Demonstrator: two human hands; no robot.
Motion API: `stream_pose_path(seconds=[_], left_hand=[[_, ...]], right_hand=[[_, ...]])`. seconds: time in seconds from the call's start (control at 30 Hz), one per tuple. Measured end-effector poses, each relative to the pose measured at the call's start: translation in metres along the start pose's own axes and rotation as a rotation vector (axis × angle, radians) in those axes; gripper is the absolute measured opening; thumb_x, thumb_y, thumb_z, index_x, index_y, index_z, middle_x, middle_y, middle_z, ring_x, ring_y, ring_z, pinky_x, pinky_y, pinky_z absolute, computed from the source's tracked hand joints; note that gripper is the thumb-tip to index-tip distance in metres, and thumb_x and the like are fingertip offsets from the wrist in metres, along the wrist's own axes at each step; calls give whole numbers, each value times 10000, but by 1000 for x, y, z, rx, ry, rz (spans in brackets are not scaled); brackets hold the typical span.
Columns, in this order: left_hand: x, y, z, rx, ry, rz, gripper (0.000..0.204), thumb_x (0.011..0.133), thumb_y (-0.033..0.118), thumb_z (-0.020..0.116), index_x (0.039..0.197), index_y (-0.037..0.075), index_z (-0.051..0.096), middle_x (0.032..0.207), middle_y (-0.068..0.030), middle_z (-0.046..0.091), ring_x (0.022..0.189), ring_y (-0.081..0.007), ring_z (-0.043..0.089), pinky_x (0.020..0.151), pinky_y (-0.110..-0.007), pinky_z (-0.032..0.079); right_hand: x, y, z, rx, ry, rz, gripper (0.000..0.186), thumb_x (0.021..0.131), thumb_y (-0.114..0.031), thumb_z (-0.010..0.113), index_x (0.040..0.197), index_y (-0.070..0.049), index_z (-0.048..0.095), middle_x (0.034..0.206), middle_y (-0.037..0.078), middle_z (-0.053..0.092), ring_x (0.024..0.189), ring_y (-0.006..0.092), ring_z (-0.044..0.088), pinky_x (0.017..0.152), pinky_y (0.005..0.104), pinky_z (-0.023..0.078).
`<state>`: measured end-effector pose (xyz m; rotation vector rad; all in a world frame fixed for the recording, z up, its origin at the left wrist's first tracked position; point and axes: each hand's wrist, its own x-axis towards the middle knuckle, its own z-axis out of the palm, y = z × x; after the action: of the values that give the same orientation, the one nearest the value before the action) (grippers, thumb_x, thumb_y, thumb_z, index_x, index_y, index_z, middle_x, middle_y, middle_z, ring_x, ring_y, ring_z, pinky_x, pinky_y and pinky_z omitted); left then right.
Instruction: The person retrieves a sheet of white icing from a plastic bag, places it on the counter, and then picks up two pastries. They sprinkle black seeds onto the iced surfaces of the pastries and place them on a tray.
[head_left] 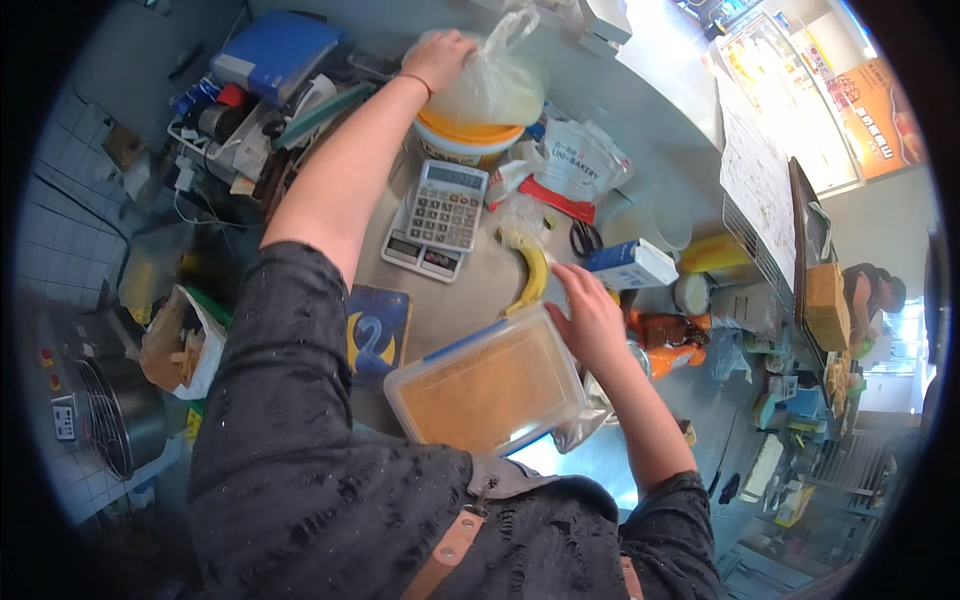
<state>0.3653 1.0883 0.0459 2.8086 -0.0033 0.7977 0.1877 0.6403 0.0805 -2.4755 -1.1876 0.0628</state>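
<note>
My left hand (440, 62) reaches far forward, its fingers curled against the side of a clear knotted plastic bag (492, 92) with pale contents. Beneath that bag is a tub with an orange-yellow lid (470, 132). My right hand (592, 318) is open, thumb and fingers apart, over the far right corner of a lidded plastic container (485, 385) with tan contents. A banana (533, 278) lies just left of its fingertips; whether they touch it I cannot tell. Between my arms, a calculator (447, 205) rests on a small digital scale (425, 258).
A dark blue picture card (378, 332) lies left of the container. Right of the banana are scissors (584, 238), a blue-and-white carton (630, 264) and orange packages (672, 340). A white bag (582, 165) stands behind. At left, a blue binder (275, 55) tops a cluttered basket.
</note>
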Motion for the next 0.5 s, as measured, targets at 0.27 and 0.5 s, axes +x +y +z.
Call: stream_pose_path(seconds=[0.27,0.5], left_hand=[[17,3,-14,-55,93,20,229,935,99,600,1109,152,739,1123,-70,697,1063,-318,679,919,-438,560],[19,-26,-20,-17,136,90,187,935,120,610,1050,123,758,1066,-90,715,991,-324,705,874,-433,578]], right_hand=[[263,41,56,136,384,-3,501,918,-259,720,1346,-66,547,1299,206,619,1054,396,658,892,473,548],[376,68,60,71,385,18,302,932,-354,705,911,-56,667,951,145,689,831,374,658,745,486,513]])
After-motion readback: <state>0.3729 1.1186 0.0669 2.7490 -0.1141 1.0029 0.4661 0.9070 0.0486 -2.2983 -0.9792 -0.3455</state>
